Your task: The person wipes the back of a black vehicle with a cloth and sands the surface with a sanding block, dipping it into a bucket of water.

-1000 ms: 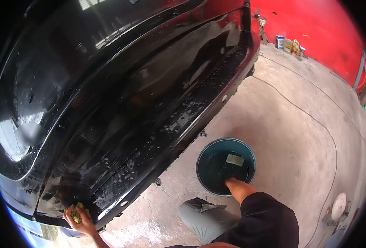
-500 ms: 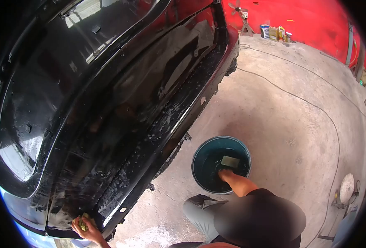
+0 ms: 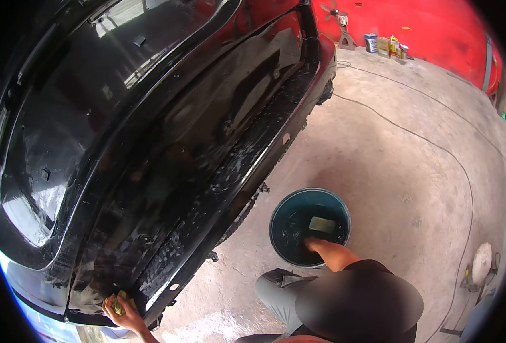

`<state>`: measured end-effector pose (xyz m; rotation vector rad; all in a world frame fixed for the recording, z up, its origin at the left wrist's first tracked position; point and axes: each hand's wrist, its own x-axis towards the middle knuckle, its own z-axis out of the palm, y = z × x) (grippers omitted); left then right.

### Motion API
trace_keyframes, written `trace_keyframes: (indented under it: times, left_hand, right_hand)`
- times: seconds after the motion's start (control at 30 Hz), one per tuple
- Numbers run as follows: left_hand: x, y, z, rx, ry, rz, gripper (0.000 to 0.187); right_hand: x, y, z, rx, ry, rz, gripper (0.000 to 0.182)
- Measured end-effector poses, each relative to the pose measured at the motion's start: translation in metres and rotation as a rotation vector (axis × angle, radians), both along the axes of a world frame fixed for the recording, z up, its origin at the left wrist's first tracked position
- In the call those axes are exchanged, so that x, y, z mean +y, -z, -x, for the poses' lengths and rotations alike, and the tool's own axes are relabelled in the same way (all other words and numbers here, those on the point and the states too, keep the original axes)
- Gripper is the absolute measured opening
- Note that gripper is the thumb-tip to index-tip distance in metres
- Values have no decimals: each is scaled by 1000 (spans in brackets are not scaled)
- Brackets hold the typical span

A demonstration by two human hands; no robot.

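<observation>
My left hand is closed around a crumpled yellow-green cloth or sponge and rests at the lower end of a glossy black car body panel. Wet streaks and pale residue mark the panel along its lower ledge. Down in a dark teal bucket of water is my right hand, its fingers hidden below the surface. Close above that hand, a pale greenish rectangular block or sponge shows in the water.
A red wall stands at the back, with several cans and bottles at its foot beside a metal stand. A long cable runs across the concrete floor. A round pale object is at the right.
The view has shifted slightly, so the car and bucket appear a little farther right. My left hand stays on the panel with the yellow-green cloth or sponge, and my right hand stays in the bucket.
</observation>
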<state>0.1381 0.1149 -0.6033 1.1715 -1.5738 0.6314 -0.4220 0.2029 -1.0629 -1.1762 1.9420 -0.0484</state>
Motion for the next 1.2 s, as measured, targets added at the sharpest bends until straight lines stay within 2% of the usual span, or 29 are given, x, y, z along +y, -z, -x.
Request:
trace_keyframes:
  times: [0.1,0.2,0.23,0.27,0.3,0.33,0.37,0.4,0.43,0.47,0.5,0.57,0.8,0.87,0.97,1.0,1.07,1.2]
  left_hand:
    - [3,-1,4,33,21,-6,20]
    - [3,1,5,42,24,9,20]
    - [3,2,6,63,28,22,19]
    - [5,-1,9,69,35,-5,19]
    - [9,-5,13,80,37,-30,20]
    - [10,-5,13,81,29,-12,21]
    - [9,-4,14,80,26,2,23]
    - [10,-4,15,95,10,1,24]
    - [10,-5,16,107,6,-2,25]
    - [10,-6,17,106,3,5,26]
    - [10,-7,18,103,5,10,26]
    - [13,-11,23,110,0,11,21]
    - [15,-17,25,119,11,36,25]
    - [15,-16,24,130,9,36,26]
    - [15,-17,24,148,0,29,26]
    - [15,-17,24,149,1,26,26]
    - [15,-16,23,147,3,30,26]
    - [17,-16,23,155,0,44,26]
  right_hand:
    - [0,-12,0,22,30,62,37]
    - [4,19,6,104,-24,25,32]
    - [-13,131,14,87,3,119,37]
    - [-23,194,29,156,-202,-17,39]
    - [-6,118,30,203,-243,-69,40]
    - [9,34,40,183,-381,-100,37]
    - [22,-32,28,251,-324,-7,41]
    - [22,-55,32,193,-329,-102,45]
    - [9,-54,41,196,-508,-259,48]
    - [12,-81,41,293,-483,-210,47]
    - [28,-135,37,386,-452,-159,45]
    - [39,-192,48,411,-423,-19,46]
    - [99,-334,113,506,-58,336,44]
    - [112,-385,133,677,-41,488,43]
    - [101,-509,101,713,-62,933,43]
    - [90,-552,75,729,-183,1197,42]
    - [62,-629,11,831,-372,1478,45]
    - [-5,-726,-90,985,-876,1888,45]
